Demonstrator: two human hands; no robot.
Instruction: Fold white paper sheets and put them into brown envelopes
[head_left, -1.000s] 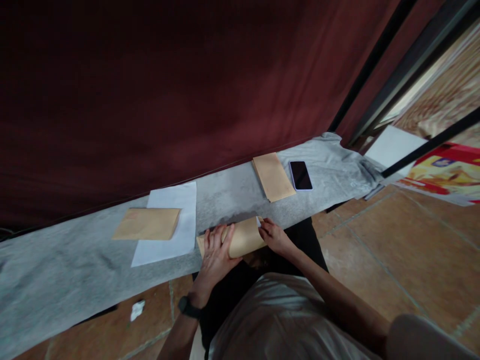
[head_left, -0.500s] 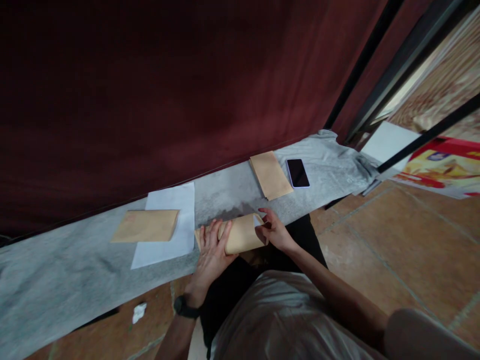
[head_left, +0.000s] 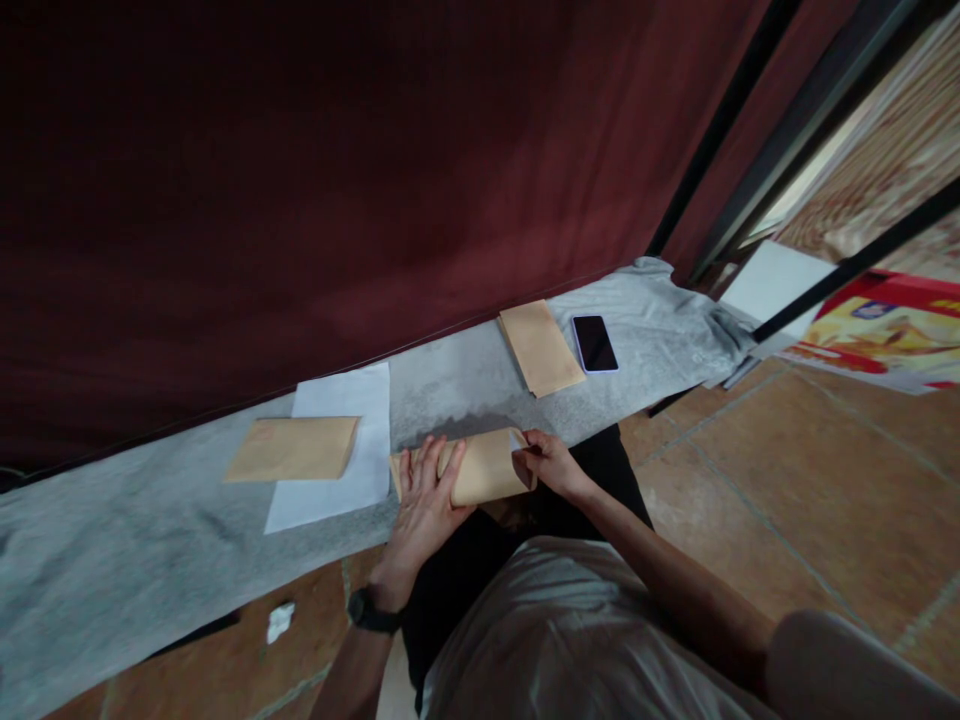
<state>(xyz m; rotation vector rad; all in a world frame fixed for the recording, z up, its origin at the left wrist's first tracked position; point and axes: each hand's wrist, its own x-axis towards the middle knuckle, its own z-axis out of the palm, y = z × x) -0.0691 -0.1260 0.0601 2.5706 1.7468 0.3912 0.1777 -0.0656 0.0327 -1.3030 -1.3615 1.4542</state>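
Note:
A brown paper envelope [head_left: 491, 468] lies at the bench's front edge, bulging, with its open end to the right and something white showing in the mouth. My left hand [head_left: 427, 500] grips its left part, fingers spread over the top and thumb by the front edge. At the mouth, my right hand [head_left: 551, 465] has its fingers closed on the envelope's edge; some fingertips are hidden inside or behind it. Left of my hands, another brown envelope [head_left: 292, 449] rests partly on a white sheet of paper [head_left: 375, 430].
A grey cloth [head_left: 150, 560] covers the narrow bench. Further right lie a small stack of brown envelopes [head_left: 541, 348] and a phone [head_left: 595, 344]. A dark red curtain [head_left: 337, 200] hangs behind. Crumpled white paper [head_left: 280, 622] is on the tiled floor.
My right hand's raised fingers have come down onto the envelope's open end. My left hand has stayed in place on the envelope.

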